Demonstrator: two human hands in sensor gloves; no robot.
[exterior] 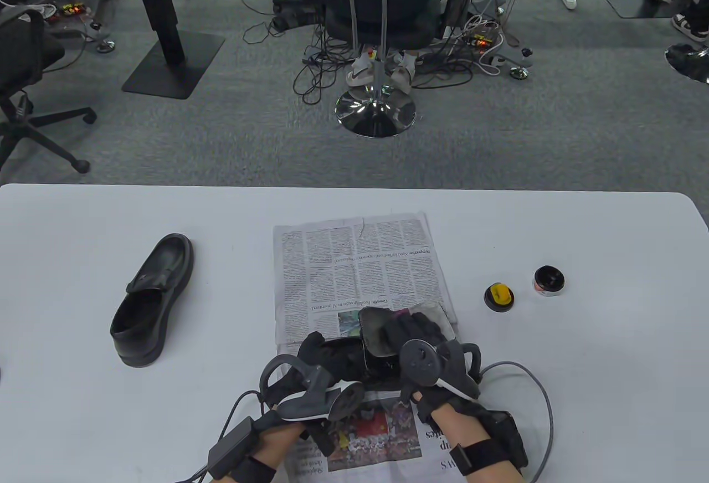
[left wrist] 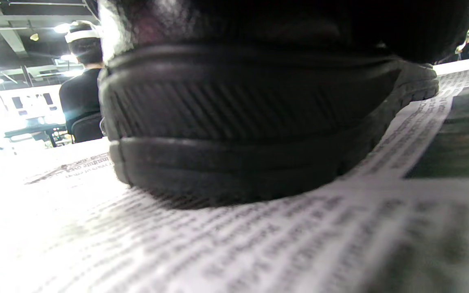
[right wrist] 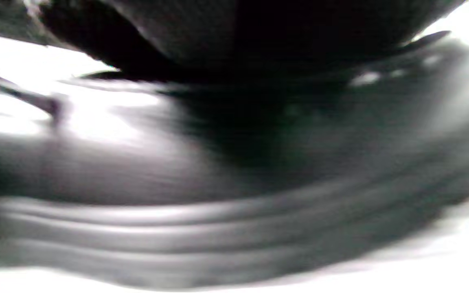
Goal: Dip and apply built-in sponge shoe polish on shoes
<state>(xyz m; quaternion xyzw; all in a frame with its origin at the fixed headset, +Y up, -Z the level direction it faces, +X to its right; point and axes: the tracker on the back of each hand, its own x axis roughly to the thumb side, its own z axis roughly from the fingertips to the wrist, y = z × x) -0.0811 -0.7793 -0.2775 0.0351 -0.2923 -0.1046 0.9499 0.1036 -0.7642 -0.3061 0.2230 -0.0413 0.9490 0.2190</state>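
Observation:
One black shoe point(exterior: 152, 300) lies alone on the table's left. A second black shoe point(exterior: 354, 358) stands on the newspaper point(exterior: 354, 261) between my hands. My left hand point(exterior: 313, 347) grips its heel end. My right hand point(exterior: 407, 330) curls over what looks like a grey cloth point(exterior: 376, 333) laid on the toe end. The left wrist view shows the ribbed sole point(left wrist: 259, 122) resting on the newspaper point(left wrist: 218, 244). In the right wrist view the shoe's side point(right wrist: 234, 183) is a close blur. The yellow-handled sponge applicator point(exterior: 498, 297) and the open polish tin point(exterior: 548, 282) sit to the right, apart from both hands.
Past the white table's point(exterior: 581, 239) far edge is grey carpet with a chrome-based stool point(exterior: 375, 112), desk legs and cables. A cable point(exterior: 526, 383) loops on the table right of my right wrist. A seated person point(left wrist: 82, 81) shows in the left wrist view.

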